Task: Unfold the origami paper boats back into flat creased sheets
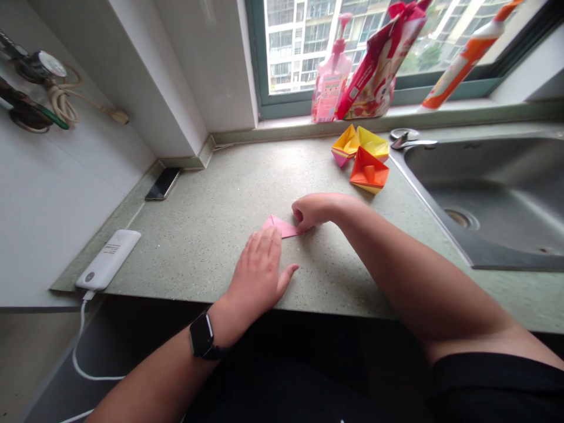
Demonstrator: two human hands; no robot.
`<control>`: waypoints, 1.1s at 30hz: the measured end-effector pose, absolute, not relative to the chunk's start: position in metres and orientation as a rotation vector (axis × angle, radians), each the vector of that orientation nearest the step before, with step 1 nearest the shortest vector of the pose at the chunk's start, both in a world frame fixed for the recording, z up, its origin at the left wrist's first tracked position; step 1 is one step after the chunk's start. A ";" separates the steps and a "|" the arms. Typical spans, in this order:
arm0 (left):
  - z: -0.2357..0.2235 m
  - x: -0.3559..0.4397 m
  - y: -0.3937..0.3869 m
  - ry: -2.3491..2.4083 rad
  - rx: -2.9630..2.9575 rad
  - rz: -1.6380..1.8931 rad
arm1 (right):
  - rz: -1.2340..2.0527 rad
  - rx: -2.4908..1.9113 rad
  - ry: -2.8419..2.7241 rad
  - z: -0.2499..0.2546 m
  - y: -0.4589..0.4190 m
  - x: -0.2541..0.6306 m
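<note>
A small piece of folded pink paper (284, 228) lies flat on the speckled countertop (198, 235), showing a pointed top and a crease. My left hand (261, 264) rests on its lower left part with fingers stretched out and the thumb apart, covering some of it. At the paper's right corner, my right hand (312, 211) is closed, its curled fingers and thumb pinching or pressing the edge. Beyond my right hand stand folded paper boats: an orange one (370, 170), a yellow one (373, 141) and a yellow and pink one (344, 147).
A steel sink (506, 200) with a tap (412, 143) is on the right. On the left lie a phone (163, 184) and a white power bank (108, 259) with its cable. A pink pump bottle (331, 82), a red bag (381, 70) and an orange-white bottle (467, 61) line the windowsill.
</note>
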State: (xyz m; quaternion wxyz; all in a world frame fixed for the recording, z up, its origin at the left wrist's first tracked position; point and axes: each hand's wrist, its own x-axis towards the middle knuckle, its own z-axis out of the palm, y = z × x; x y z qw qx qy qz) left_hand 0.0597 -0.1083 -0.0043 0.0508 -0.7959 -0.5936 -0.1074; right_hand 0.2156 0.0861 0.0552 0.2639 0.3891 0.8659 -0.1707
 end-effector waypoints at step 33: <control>-0.008 0.047 -0.024 -1.826 -2.673 -0.080 | -0.539 1.098 2.433 0.057 0.086 0.211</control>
